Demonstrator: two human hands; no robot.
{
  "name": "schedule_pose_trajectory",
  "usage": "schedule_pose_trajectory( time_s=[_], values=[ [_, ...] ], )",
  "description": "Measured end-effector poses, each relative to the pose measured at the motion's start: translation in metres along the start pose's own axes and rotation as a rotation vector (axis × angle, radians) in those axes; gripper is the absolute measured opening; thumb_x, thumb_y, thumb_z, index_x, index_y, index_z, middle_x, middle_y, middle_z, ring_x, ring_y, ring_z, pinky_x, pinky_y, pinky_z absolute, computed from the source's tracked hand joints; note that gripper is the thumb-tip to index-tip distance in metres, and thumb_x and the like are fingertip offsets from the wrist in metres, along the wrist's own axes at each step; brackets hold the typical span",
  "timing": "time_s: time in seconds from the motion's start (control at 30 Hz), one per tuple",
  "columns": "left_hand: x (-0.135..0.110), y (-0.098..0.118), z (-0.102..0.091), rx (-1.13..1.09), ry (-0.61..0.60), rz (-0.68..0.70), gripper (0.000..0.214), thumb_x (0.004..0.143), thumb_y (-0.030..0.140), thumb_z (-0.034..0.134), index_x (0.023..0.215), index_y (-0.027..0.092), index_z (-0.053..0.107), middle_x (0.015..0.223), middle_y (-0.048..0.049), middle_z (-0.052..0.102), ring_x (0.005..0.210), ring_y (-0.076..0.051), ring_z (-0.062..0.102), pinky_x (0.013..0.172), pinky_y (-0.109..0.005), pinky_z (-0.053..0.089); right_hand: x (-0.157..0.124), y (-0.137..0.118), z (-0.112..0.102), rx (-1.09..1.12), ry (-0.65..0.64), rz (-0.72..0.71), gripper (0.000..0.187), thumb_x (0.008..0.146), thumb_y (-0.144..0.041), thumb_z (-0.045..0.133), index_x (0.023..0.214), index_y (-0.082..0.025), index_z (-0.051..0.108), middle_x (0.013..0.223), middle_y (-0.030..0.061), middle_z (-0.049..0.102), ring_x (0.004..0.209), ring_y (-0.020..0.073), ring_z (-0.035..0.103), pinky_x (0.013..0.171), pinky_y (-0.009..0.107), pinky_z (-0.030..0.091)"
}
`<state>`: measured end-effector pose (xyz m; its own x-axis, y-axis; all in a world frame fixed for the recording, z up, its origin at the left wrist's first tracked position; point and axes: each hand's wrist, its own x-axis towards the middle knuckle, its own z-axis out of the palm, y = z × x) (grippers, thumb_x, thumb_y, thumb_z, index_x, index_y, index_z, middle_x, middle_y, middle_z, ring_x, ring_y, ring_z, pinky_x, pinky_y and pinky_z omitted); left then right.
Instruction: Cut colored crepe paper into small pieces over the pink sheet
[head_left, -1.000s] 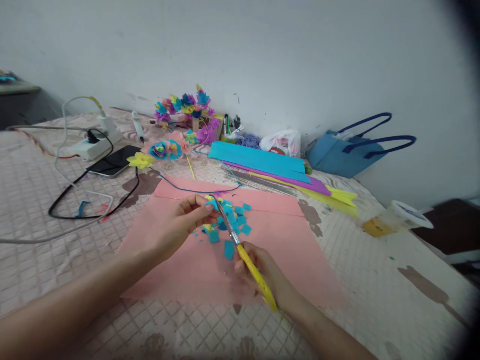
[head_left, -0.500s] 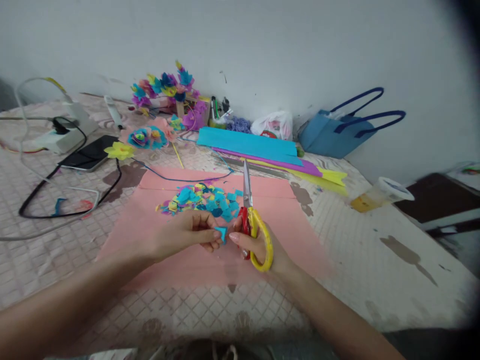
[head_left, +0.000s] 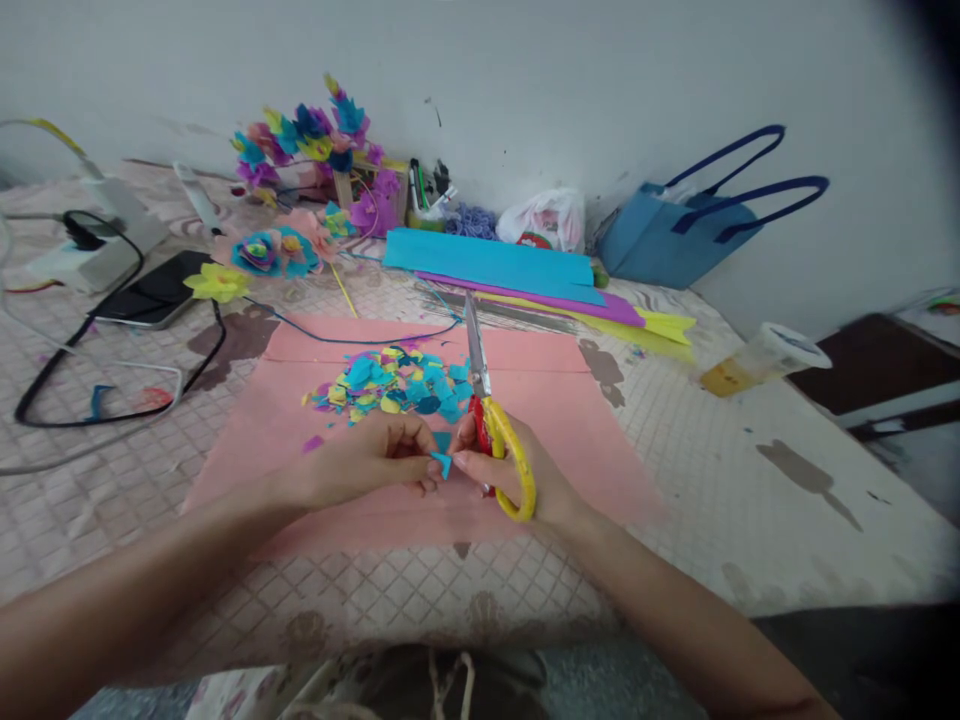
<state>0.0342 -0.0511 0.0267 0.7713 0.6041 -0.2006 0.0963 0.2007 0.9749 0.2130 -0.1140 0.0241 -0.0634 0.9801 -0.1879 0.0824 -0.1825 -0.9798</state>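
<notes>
Two bare hands are positioned close together over a pink paper sheet (head_left: 570,430), spread on the cloth-covered desk (head_left: 675,480).

Left hand (head_left: 386,455): fingers closed in a pinch, gripping a small blue paper piece (head_left: 445,464) at its left side. The piece appears folded to a point and sits between the hands, above the sheet. A darker blue patch shows just behind it; whether it belongs to the same piece cannot be told.

Right hand (head_left: 517,470): fingers curled around the red and yellow handles of the scissors (head_left: 480,380), blades apparently together and pointing away from the body. Thumb and forefinger extend to the blue piece—contact cannot be confirmed.

Change of state: one second ago the blades reached across to the left fingertips at the scrap pile (head_left: 390,382). Now they stand raised, and the piece is held on the near side of the pile. Cutting therefore appears paused—the piece is in position for handling by fingertip.

Markings: the white plastic bag (head_left: 544,220) carries red print, too small to read. No lettering is legible on the clear plastic container (head_left: 731,370) or the blue tote bag (head_left: 675,240).
</notes>
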Motion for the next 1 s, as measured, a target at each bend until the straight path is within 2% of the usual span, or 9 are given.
schedule_pose_trajectory(
  time_s=[0.07,0.3,0.43,0.6,0.73,0.87,1.0],
  values=[
    [0.0009,-0.0026,-0.001,-0.021,-0.003,0.012,0.006,0.072,0.021,0.072,0.073,0.018,0.067,0.066,-0.0024,0.068,0.059,-0.014,0.063,0.06,-0.026,0.051,0.0004,0.0018,-0.0001,0.001,0.008,-0.013,0.023,0.067,-0.025,0.064,0.082,-0.02,0.048,0.073,-0.003,0.055,0.055,0.0084,0.047,0.04,0.018,0.043],
    [0.004,-0.0098,-0.0051,-0.054,0.047,0.052,0.021,0.067,0.018,0.077,0.083,0.019,0.063,0.066,0.0016,0.062,0.059,-0.011,0.057,0.052,-0.02,0.045,0.0005,0.0017,0.0024,-0.034,0.084,-0.096,0.02,0.069,-0.025,0.062,0.08,-0.021,0.047,0.078,-0.0007,0.057,0.062,0.0108,0.052,0.047,0.02,0.042],
    [0.0025,-0.0052,-0.0005,-0.011,0.069,0.034,0.017,0.075,0.029,0.072,0.081,0.017,0.061,0.073,0.0004,0.061,0.062,-0.012,0.056,0.055,-0.022,0.047,0.0,0.0029,0.0063,-0.041,0.09,-0.09,0.02,0.067,-0.024,0.061,0.08,-0.021,0.046,0.076,-0.0015,0.055,0.066,0.0122,0.053,0.055,0.023,0.044],
    [0.003,-0.0049,0.0011,0.043,0.012,-0.004,0.021,0.08,0.035,0.067,0.084,0.017,0.057,0.077,0.0006,0.06,0.068,-0.012,0.057,0.062,-0.025,0.048,0.0007,0.0053,0.0073,-0.036,0.066,-0.09,0.023,0.064,-0.024,0.064,0.078,-0.022,0.046,0.075,-0.002,0.057,0.068,0.0134,0.055,0.062,0.027,0.047],
    [0.0041,-0.0069,-0.0003,0.093,0.033,0.002,0.024,0.079,0.037,0.067,0.085,0.017,0.055,0.077,0.0007,0.06,0.067,-0.013,0.056,0.06,-0.025,0.047,0.0008,0.0055,0.0059,-0.022,0.078,-0.11,0.023,0.064,-0.024,0.063,0.08,-0.022,0.047,0.076,-0.0014,0.058,0.069,0.0142,0.056,0.062,0.028,0.047],
    [0.0031,-0.0062,-0.0004,0.114,0.073,-0.005,0.023,0.079,0.036,0.065,0.087,0.017,0.055,0.068,0.0034,0.055,0.058,-0.01,0.051,0.052,-0.022,0.042,0.0006,0.0059,0.0052,-0.014,0.123,-0.114,0.021,0.066,-0.025,0.063,0.08,-0.022,0.047,0.075,-0.0008,0.057,0.063,0.0137,0.053,0.053,0.026,0.043],
    [0.0029,-0.0073,0.0013,0.07,0.036,0.004,0.023,0.079,0.034,0.065,0.091,0.017,0.056,0.071,0.0025,0.058,0.061,-0.012,0.055,0.058,-0.025,0.046,0.001,0.0084,0.0073,-0.01,0.139,-0.134,0.024,0.064,-0.025,0.065,0.081,-0.022,0.048,0.075,-0.0006,0.059,0.066,0.0147,0.056,0.06,0.028,0.046]
  ],
)
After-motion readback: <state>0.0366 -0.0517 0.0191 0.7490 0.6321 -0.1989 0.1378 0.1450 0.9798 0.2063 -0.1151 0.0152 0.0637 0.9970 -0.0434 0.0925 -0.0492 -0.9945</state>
